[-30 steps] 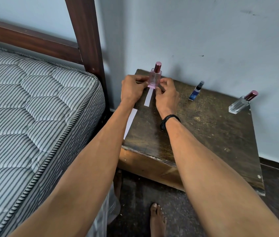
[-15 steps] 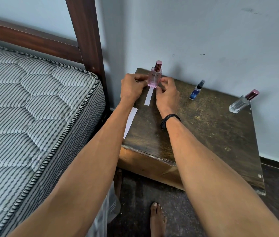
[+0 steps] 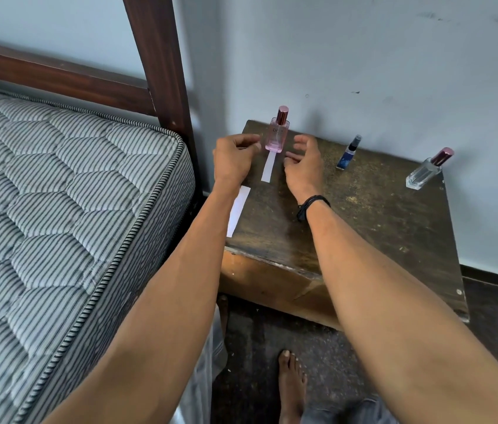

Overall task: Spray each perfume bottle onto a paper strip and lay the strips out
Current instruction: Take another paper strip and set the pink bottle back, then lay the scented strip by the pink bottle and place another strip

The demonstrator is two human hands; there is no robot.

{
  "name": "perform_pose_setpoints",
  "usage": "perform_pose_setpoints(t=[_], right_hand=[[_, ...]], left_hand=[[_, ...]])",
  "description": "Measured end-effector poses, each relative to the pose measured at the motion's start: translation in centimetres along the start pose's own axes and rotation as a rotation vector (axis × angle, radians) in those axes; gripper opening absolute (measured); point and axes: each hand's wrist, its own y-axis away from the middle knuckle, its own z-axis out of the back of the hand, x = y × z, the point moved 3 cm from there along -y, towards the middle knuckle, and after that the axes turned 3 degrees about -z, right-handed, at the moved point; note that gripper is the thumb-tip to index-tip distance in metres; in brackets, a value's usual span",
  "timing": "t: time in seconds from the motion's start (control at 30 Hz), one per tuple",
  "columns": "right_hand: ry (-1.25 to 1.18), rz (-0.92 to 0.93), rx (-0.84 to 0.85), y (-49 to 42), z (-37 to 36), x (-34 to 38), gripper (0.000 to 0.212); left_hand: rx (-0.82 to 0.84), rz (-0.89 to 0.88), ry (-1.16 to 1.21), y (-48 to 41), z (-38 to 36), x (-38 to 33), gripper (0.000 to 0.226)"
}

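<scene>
Foot: bare foot (image 3: pixel 292 381) on the dark floor below the table front; not in play.
Mattress: striped mattress (image 3: pixel 58 209), close along the table's L side.
Table: dark worn wood table (image 3: pixel 379 240), front edge nearest, back against the wall.
Spare strip: white spare strip (image 3: pixel 238 209) lies by the table's L edge; L forearm crosses over part of it.
Laid strip: white laid strip (image 3: pixel 269 168) lies flat, runs front-to-back btwn the hands, far end under the pink bottle.
Left hand: left hand (image 3: pixel 234 163) is just L of the bottle, not touching; fingers loosely curled, nothing in them.
Right hand: right hand (image 3: pixel 304 169) is just R of it, fingers apart & relaxed, empty; black band on wrist.
Pink bottle: pink bottle (image 3: pixel 278 133) stands upright, cap on, on the strip's far end near the back L corner.
Step (my read): bottle + strip pairing looks done; what's left is clearing the hands.
How to: draw both hands out sideways & low, not across the bottle. It's tall w/ a narrow base, so prob tips easily. Paper is light; a brushing wrist could skew it.
Blue bottle: small blue bottle (image 3: pixel 348 153), further R, well apart from the pink one, no strip by it.
Clear bottle: clear bottle (image 3: pixel 423 172), maroon cap, near back R corner; looks tilted, may be the lens.
Left to do: 2 bottles unpaired, only 1 spare strip in view.
</scene>
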Motion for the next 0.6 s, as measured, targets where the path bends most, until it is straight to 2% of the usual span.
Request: perform_pose_setpoints(t=[0.23,0.43,0.6], right_hand=[[-0.114,-0.100,0.129,2.9,1.8,-0.1,0.060],[-0.037,-0.039,0.180,6.1,3.0,-0.6,0.059],[-0.046,-0.032,0.204,8.2,3.8,-0.8,0.054]], left_hand=[[-0.018,-0.029,-0.023,2.1,3.1,-0.1,0.020],[-0.048,-0.015,0.058,6.2,5.0,-0.1,0.019],[-0.046,-0.002,0.017,8.0,4.7,-0.5,0.015]])
